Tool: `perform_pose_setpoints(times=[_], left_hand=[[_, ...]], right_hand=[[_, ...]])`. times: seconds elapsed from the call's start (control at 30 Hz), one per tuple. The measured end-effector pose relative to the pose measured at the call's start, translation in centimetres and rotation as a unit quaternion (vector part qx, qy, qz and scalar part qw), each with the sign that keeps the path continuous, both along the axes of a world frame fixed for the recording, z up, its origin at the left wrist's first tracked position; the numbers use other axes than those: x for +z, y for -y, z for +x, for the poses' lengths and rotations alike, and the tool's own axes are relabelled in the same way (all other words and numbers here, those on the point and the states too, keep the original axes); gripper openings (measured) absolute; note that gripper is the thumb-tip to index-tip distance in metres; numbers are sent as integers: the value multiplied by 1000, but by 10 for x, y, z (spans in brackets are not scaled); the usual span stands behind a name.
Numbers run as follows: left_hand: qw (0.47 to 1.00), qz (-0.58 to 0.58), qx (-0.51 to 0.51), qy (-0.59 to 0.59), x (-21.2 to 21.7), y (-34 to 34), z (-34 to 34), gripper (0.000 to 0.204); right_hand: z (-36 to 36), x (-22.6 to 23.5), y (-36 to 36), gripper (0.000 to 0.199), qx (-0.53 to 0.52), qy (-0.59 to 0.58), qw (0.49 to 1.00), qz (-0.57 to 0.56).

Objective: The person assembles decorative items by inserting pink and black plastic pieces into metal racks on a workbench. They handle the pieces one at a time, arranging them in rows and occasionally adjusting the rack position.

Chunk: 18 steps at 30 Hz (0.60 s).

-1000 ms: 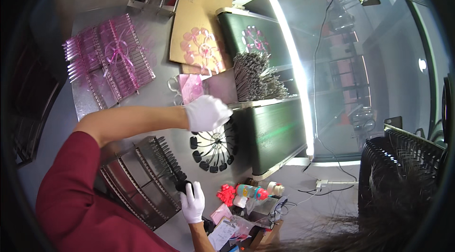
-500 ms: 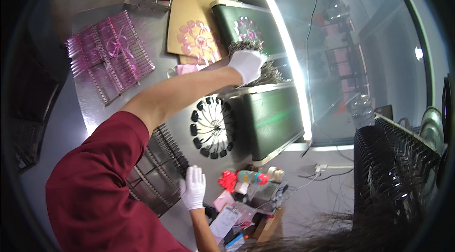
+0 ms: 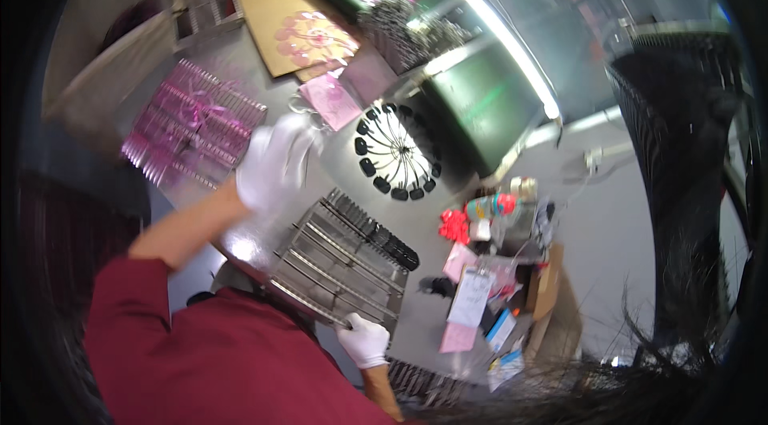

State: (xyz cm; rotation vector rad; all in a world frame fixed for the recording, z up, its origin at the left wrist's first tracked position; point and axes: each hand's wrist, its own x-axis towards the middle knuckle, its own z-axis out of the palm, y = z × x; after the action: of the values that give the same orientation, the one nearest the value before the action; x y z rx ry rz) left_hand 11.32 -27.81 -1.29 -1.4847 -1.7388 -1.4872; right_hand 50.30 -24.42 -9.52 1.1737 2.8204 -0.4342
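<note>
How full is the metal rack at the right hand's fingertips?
Partly filled: the metal rack has a row of black pieces along its far side; the rest shows bare.

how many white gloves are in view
2: one on the left hand, blurred, over the table; the other on the right hand, at the metal rack's near edge.

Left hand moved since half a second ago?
Yes: the left hand came off the grey bundle, leftward toward the pink pieces.

Brn cardboard (image 3: 262, 19), turq btl (image 3: 485, 208) nr red obj (image 3: 454, 227), wht paper (image 3: 471, 297), wht plug (image 3: 593, 158)
</note>
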Motion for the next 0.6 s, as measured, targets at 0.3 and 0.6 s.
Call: perform_pose_setpoints(times=[0.3,0.6], left_hand=[[802,-51,-128,582,-127,-53,32,18],[691,-106,-110,706,-151,-71,16,17]], right_hand=[[76,15,45,40,-21,33,999,-1],[98,13,46,39,23,57,998,-9]])
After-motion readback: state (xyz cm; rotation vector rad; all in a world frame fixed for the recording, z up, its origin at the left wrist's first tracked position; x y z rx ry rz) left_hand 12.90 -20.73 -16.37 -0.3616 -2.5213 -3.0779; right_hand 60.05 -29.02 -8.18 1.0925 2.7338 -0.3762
